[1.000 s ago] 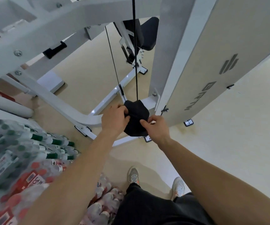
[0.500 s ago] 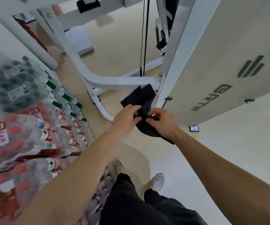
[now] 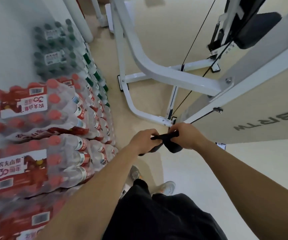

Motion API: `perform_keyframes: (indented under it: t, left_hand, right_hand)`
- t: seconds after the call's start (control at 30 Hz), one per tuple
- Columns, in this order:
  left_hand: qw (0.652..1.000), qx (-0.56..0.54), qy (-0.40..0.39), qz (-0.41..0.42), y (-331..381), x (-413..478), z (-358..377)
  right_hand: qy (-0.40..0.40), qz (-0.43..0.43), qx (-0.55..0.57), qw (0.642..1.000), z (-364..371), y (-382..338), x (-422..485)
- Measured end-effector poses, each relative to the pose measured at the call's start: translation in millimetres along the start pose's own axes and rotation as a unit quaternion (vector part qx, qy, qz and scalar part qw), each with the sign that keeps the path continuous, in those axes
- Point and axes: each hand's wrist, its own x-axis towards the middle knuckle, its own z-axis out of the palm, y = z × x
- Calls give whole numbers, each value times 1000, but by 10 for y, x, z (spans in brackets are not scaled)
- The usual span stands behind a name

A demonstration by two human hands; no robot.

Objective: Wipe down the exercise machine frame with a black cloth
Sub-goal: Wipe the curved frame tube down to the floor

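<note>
The black cloth (image 3: 171, 143) is bunched and stretched between both hands in mid-air, just in front of the machine's low base. My left hand (image 3: 144, 140) grips its left end and my right hand (image 3: 186, 135) grips its right part, with a fold hanging below. The white exercise machine frame (image 3: 167, 73) curves across the floor ahead of the hands, its lower bar (image 3: 139, 111) ending just beyond my knuckles. A beige side panel (image 3: 254, 104) with grey letters rises at the right. The cloth is apart from the frame.
Shrink-wrapped packs of red-capped bottles (image 3: 40, 122) and green-capped bottles (image 3: 58, 49) are stacked along the left wall. Black cables (image 3: 193, 42) run down to the base. A black padded seat (image 3: 259, 28) sits at top right. My shoes (image 3: 167, 187) stand on the beige floor below.
Both hands have drawn the cloth back from the frame's lower bar and bunched it tighter between them. The view has swung left and down, bringing more of the bottle packs in.
</note>
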Motion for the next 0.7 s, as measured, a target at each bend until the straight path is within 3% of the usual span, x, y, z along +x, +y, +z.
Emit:
perform_keyframes:
  t: [0.13,0.37,0.7]
  left_hand:
    - [999,18,27,-20,-236,46,-109]
    - [986,-84,92,-114,-727,361,22]
    - [962,-145,174,-154,-1951,1844,761]
  right_hand:
    - [-27,1,-38,999,111,-89,297]
    - [-74,-31,11,997,401,-19,932]
    - [-73,-88,-22,993,1317,590,2861]
